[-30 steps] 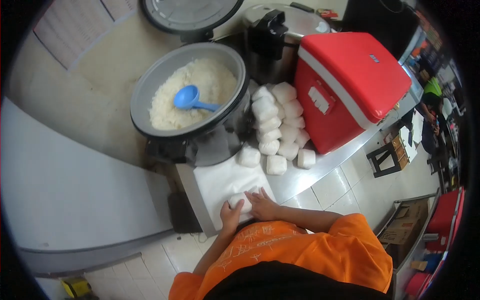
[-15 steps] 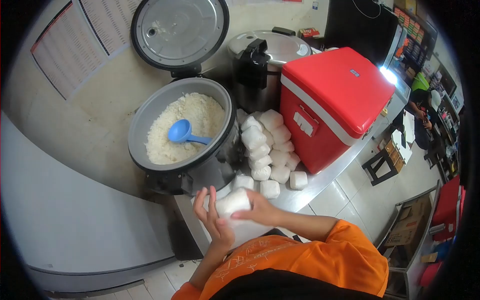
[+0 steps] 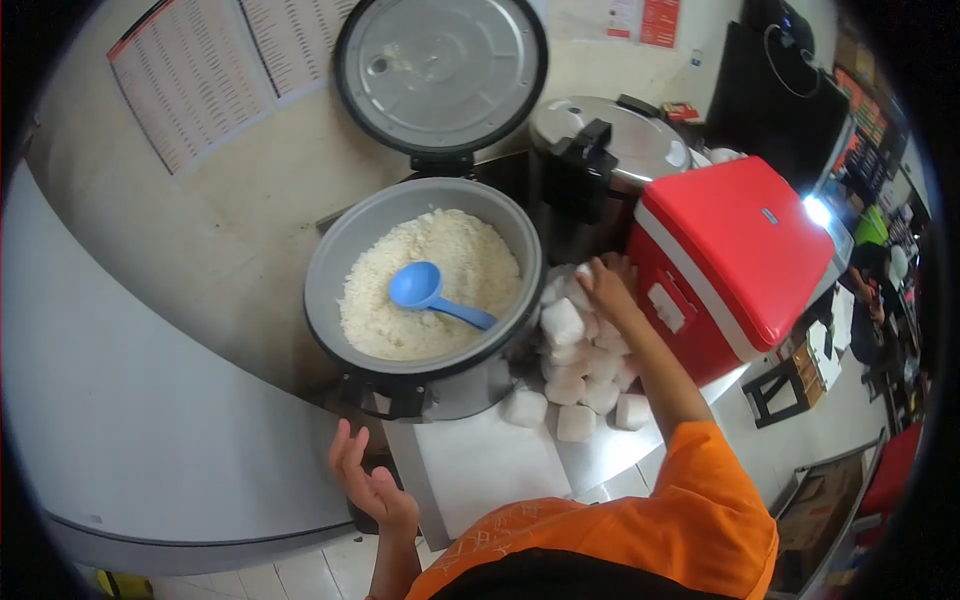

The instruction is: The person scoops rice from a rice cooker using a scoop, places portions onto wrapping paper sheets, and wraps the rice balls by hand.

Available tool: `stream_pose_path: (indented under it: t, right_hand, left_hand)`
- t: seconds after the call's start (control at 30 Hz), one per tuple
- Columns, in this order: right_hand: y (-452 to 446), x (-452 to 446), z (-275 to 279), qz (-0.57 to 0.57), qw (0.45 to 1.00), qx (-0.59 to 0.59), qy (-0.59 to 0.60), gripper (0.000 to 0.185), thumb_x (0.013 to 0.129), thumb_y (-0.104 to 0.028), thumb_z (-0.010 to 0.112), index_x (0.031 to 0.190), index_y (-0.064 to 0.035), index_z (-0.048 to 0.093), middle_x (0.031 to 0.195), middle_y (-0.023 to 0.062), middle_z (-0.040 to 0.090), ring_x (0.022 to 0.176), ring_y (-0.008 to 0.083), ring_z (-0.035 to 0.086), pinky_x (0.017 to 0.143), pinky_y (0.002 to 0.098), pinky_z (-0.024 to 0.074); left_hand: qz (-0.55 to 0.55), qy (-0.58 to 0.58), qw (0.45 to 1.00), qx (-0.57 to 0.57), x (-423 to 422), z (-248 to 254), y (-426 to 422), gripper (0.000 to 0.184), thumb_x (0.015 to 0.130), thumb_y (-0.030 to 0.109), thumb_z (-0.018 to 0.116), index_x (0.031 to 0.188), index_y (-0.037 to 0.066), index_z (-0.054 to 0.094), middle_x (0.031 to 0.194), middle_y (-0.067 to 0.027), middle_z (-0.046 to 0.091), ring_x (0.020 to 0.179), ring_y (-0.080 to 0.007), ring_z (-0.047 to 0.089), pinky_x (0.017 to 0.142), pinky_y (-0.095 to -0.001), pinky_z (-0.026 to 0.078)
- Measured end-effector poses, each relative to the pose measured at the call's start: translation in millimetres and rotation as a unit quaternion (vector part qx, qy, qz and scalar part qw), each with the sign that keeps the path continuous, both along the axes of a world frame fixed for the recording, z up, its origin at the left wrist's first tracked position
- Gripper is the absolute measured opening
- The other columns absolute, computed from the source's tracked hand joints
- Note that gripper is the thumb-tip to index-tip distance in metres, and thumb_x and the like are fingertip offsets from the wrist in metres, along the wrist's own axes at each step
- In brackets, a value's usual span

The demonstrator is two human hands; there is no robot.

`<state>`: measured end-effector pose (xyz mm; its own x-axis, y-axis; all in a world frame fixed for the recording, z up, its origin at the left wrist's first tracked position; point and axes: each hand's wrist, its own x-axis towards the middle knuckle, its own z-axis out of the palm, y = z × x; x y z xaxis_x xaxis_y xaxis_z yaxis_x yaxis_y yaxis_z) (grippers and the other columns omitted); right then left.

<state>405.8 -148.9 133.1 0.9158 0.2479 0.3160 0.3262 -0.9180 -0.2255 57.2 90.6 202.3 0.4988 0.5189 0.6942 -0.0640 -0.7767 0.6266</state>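
My right hand (image 3: 610, 284) reaches to the back of a pile of wrapped rice portions (image 3: 563, 322). Its fingers are closed around a white wrapped rice portion (image 3: 583, 271), mostly hidden by the hand. My left hand (image 3: 372, 478) is raised in front of the rice cooker, empty, palm up with fingers apart. Inside the open rice cooker (image 3: 322, 285), a blue scoop (image 3: 416, 286) lies on loose white rice (image 3: 440, 240). A white sheet (image 3: 490, 462) lies on the metal table before me.
A red cool box (image 3: 740, 250) stands right of the pile. Behind it is a closed steel cooker (image 3: 630, 145). The raised cooker lid (image 3: 440, 65) leans toward the wall. A pale curved surface (image 3: 150, 400) borders the left. Another person (image 3: 870, 290) is at far right.
My right hand has moved away from my left, carrying the wrapped rice portion to the back of the pile. The left hand has let go and moved left. The view has shifted.
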Motion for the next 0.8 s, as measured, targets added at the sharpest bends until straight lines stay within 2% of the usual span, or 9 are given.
stream_pose_path:
  t: [0.1,0.23,0.33,0.37,0.5,0.6,0.67,0.73,0.8]
  right_hand:
    - [-1,13,1,-0.007,0.997,0.019,-0.076,0.043,0.084,-0.041,0.054,0.109,-0.0067,0.055,0.113,0.0122,0.052,0.109,0.0368,0.044,0.095,0.0508,0.0312]
    - [53,-16,115,0.085,0.977,0.126,-0.152,0.030,0.082,-0.031,0.058,0.102,-0.0075,0.060,0.105,0.0116,0.057,0.102,0.0322,0.051,0.090,0.0458,0.0372]
    - [121,-20,133,0.348,0.932,0.104,-0.001,0.019,0.079,-0.024,0.060,0.085,-0.0067,0.065,0.082,0.0107,0.064,0.081,0.0315,0.060,0.073,0.0420,0.0461]
    - [145,-13,122,0.390,0.919,-0.010,0.052,0.027,0.080,-0.031,0.058,0.087,-0.0066,0.065,0.089,0.0125,0.064,0.086,0.0326,0.061,0.075,0.0413,0.0469]
    - [221,-8,88,0.343,0.825,-0.329,0.306,0.046,0.086,-0.044,0.050,0.095,-0.0014,0.064,0.090,0.0186,0.064,0.085,0.0343,0.060,0.077,0.0425,0.0460]
    - [236,3,65,0.422,0.786,-0.302,0.337,0.050,0.086,-0.046,0.049,0.100,-0.0003,0.063,0.093,0.0206,0.063,0.088,0.0339,0.061,0.078,0.0423,0.0459]
    - [240,22,71,0.394,0.811,-0.305,0.307,0.045,0.087,-0.042,0.050,0.099,0.0009,0.060,0.090,0.0203,0.063,0.089,0.0335,0.061,0.077,0.0421,0.0467]
    - [233,30,105,0.357,0.899,-0.203,0.154,0.033,0.088,-0.032,0.051,0.097,-0.0011,0.058,0.084,0.0167,0.063,0.088,0.0309,0.063,0.076,0.0419,0.0476]
    - [231,32,145,0.344,0.861,-0.376,0.004,0.021,0.087,-0.022,0.051,0.097,-0.0038,0.053,0.079,0.0120,0.063,0.080,0.0266,0.065,0.072,0.0393,0.0482]
  left_hand:
    - [0.027,-0.002,1.000,0.015,11,4,22,0.047,0.094,0.032,0.029,0.112,-0.004,0.052,0.125,-0.0197,0.046,0.116,-0.0313,0.042,0.098,-0.0421,0.031]
    - [0.027,-0.024,0.999,0.022,43,5,52,0.049,0.095,0.035,0.027,0.112,-0.005,0.052,0.124,-0.0197,0.047,0.115,-0.0315,0.043,0.096,-0.0425,0.032]
    - [0.008,-0.053,0.998,0.033,70,-1,62,0.052,0.095,0.037,0.026,0.112,-0.005,0.051,0.123,-0.0203,0.047,0.114,-0.0325,0.044,0.096,-0.0428,0.033]
    - [0.009,-0.051,0.997,0.057,77,-3,64,0.053,0.095,0.037,0.024,0.112,-0.006,0.050,0.123,-0.0210,0.047,0.114,-0.0331,0.044,0.096,-0.0432,0.033]
    - [0.013,-0.070,0.994,0.083,83,-10,69,0.057,0.094,0.040,0.021,0.109,-0.006,0.050,0.119,-0.0219,0.047,0.112,-0.0336,0.044,0.095,-0.0445,0.034]
    - [0.021,-0.090,0.994,0.052,81,-17,70,0.056,0.093,0.042,0.022,0.105,-0.004,0.051,0.113,-0.0204,0.049,0.109,-0.0317,0.046,0.095,-0.0441,0.035]
    - [0.021,-0.070,0.995,0.070,79,-17,72,0.054,0.092,0.041,0.022,0.102,-0.003,0.051,0.109,-0.0195,0.052,0.106,-0.0313,0.047,0.094,-0.0434,0.037]
    - [0.019,-0.080,0.994,0.068,80,-20,74,0.053,0.092,0.040,0.022,0.101,-0.003,0.051,0.107,-0.0190,0.052,0.104,-0.0314,0.048,0.092,-0.0434,0.038]
    - [0.014,-0.087,0.994,0.070,79,-22,74,0.052,0.092,0.040,0.022,0.099,-0.002,0.051,0.106,-0.0185,0.053,0.102,-0.0314,0.049,0.091,-0.0434,0.039]
